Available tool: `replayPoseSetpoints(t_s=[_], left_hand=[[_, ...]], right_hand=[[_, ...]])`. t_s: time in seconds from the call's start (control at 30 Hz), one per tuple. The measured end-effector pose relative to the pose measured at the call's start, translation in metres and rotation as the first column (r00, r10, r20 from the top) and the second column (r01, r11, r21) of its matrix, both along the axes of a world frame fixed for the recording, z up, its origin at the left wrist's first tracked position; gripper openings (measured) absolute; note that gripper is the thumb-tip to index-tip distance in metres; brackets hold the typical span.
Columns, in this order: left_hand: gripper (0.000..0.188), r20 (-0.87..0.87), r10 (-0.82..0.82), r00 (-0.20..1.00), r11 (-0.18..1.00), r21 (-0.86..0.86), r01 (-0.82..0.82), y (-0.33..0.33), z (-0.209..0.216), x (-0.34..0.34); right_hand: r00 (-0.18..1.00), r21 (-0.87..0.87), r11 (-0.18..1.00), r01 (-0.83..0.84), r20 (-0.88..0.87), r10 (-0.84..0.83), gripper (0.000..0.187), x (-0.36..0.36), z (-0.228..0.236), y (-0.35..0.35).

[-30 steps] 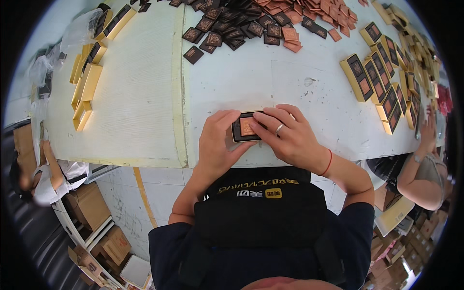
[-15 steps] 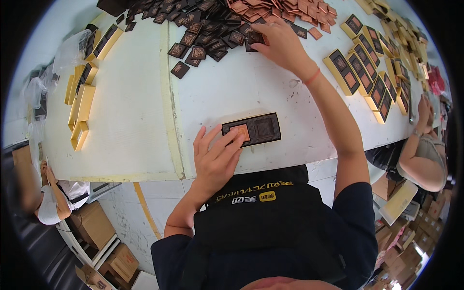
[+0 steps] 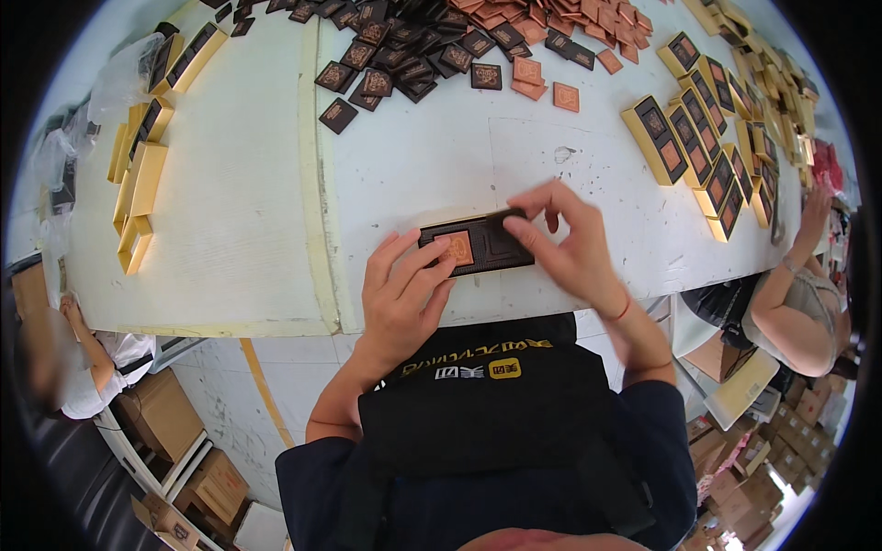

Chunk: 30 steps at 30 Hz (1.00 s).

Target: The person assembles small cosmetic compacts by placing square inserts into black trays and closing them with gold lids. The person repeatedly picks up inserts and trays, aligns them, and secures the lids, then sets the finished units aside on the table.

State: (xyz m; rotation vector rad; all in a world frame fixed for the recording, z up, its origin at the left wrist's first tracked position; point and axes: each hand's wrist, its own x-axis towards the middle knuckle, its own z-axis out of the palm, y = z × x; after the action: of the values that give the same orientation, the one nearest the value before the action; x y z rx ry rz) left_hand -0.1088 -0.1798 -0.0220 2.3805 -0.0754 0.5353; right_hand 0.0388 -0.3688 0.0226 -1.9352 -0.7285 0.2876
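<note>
On the table before me lies a long gold-edged box [image 3: 477, 226] with a dark two-part tray. A copper-coloured chocolate square [image 3: 459, 248] sits in its left compartment. My left hand [image 3: 404, 286] spans the box's left end, fingertips on the tray and on the copper square, thumb along the near edge. Between the thumb and fingers of my right hand [image 3: 574, 243] is a dark chocolate square [image 3: 511, 220], tilted over the right compartment and partly covered by the fingers.
Piles of dark squares [image 3: 404, 46] and copper squares [image 3: 579, 23] spread along the far side. Filled gold boxes [image 3: 657, 138] stand at the right; more gold boxes [image 3: 152, 188] are at the left. People sit at both sides, one with a hand [image 3: 814, 213] at the right edge.
My right hand has come back from the far pile to the box with a dark square. Some copper squares now lie apart near the pile. My left hand stays on the box.
</note>
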Motion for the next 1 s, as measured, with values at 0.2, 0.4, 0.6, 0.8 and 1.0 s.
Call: replayPoseSetpoints(t_s=[0.2, 0.4, 0.6, 0.8, 1.0], left_hand=[[0.039, 0.015, 0.018, 1.000, 1.000, 0.004, -0.018, -0.002, -0.001, -0.003], [0.043, 0.017, -0.024, 1.000, 0.986, 0.165, 0.021, 0.000, 0.002, 0.003], [0.041, -0.001, -0.103, 0.995, 0.993, 0.056, 0.103, 0.007, 0.005, 0.008], [0.037, 0.106, 0.180, 0.978, 0.977, 0.095, -0.190, 0.087, 0.014, 0.006], [0.046, 0.303, 0.601, 0.739, 0.629, 0.391, -0.672, 0.306, 0.010, 0.014]], right_hand=[[0.967, -0.046, 0.987, 0.156, 0.210, -0.143, 0.024, -0.027, -0.021, -0.004], [0.985, -0.001, 0.994, 0.111, 0.135, -0.110, 0.042, -0.024, -0.034, -0.006], [0.986, -0.063, 0.995, -0.080, -0.153, 0.069, 0.052, -0.002, -0.018, -0.006], [0.885, -0.251, 0.962, -0.104, 0.418, 0.205, 0.059, -0.027, 0.003, 0.012], [0.850, -0.331, 0.923, 0.199, 0.526, 0.005, 0.052, -0.018, -0.017, -0.035]])
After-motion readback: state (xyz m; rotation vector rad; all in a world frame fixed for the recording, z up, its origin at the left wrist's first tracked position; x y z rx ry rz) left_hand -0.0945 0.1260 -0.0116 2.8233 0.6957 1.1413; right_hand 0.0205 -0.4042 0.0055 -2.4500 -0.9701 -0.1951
